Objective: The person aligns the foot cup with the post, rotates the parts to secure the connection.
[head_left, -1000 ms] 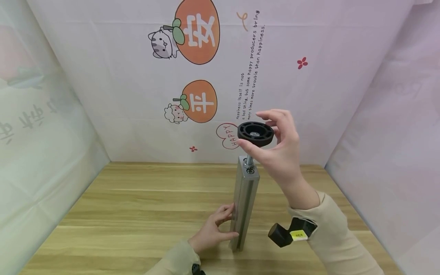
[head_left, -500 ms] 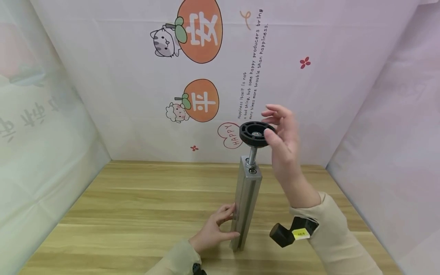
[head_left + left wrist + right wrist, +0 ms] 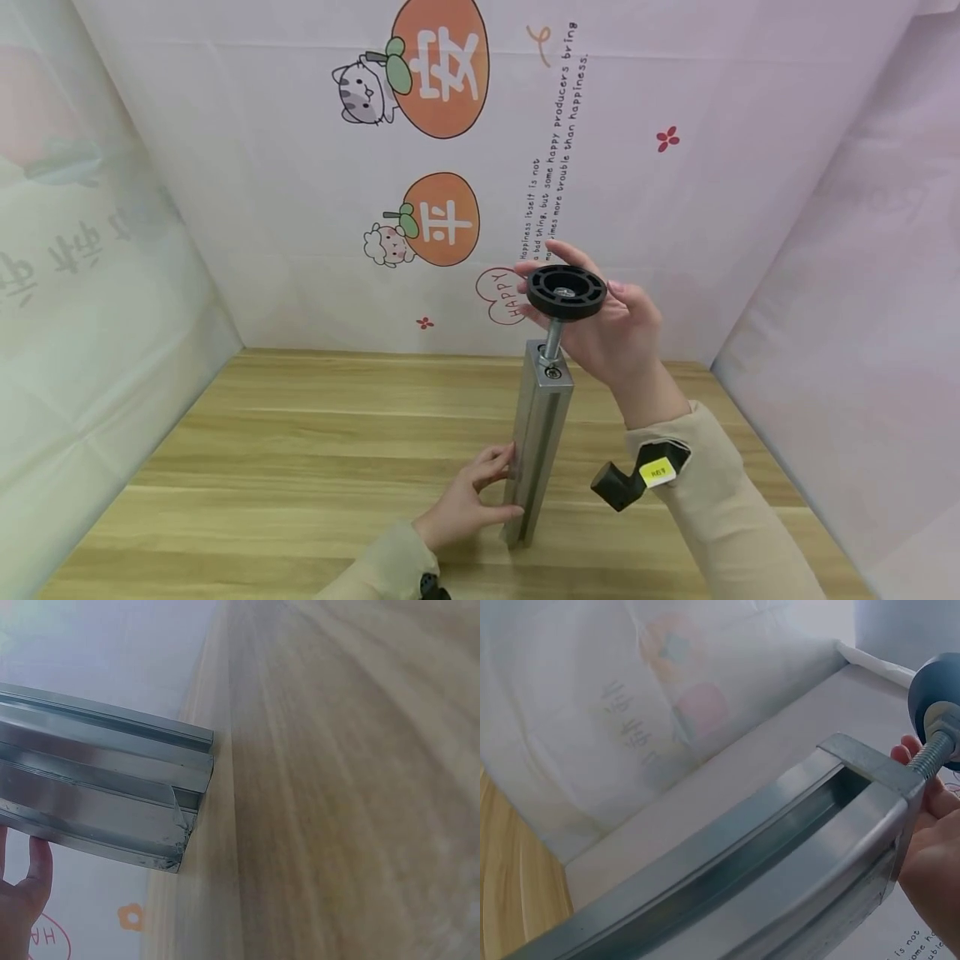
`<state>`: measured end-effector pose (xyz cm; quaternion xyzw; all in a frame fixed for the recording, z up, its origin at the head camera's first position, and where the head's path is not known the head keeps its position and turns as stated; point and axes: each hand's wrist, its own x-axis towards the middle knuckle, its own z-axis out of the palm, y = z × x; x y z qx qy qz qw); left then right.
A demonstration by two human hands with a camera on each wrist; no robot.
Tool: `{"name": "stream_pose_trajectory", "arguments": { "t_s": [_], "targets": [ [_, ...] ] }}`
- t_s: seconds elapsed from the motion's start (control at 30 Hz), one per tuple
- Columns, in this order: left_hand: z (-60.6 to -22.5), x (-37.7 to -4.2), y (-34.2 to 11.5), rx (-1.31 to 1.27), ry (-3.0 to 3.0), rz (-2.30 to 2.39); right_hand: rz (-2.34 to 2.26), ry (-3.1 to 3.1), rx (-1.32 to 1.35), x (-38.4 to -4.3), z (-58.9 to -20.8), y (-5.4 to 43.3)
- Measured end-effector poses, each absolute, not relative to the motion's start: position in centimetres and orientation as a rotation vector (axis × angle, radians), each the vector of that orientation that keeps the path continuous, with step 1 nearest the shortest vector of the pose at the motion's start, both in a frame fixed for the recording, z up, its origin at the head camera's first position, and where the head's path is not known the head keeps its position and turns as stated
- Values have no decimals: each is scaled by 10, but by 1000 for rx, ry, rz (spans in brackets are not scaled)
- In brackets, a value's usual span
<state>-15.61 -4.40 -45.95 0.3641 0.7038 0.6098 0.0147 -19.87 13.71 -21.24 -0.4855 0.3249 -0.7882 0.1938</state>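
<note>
A silver slotted aluminium profile [image 3: 532, 442] stands upright on the table, leaning slightly. Its top end carries a threaded bolt [image 3: 553, 340] with a round black levelling foot [image 3: 566, 293], ribbed and with a screw head in the centre. My left hand [image 3: 468, 504] holds the lower part of the profile between thumb and fingers. Around the back of the foot lies my right hand [image 3: 618, 333], palm up, its fingers spread past the far left rim and the thumb by the right rim. The right wrist view shows the same profile [image 3: 780, 847], capped by an end plate.
The wooden table [image 3: 315, 467] spreads to the left of the profile. A white printed cloth [image 3: 300, 167] rises behind the table, and cloth walls stand at both sides. A black wrist camera [image 3: 618, 485] sticks out from my right sleeve.
My right hand has let go of the foot's rim, drawn back to the right, then turned palm up and moved round behind the foot. The left hand has kept its place.
</note>
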Motion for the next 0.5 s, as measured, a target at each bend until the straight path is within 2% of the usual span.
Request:
{"name": "stream_pose_trajectory", "arguments": {
  "t_s": [0.5],
  "targets": [
    [-460, -156, -44, 1146, 2186, 1908, -2074, 608, -1401, -213, -214, 134]
  ]
}}
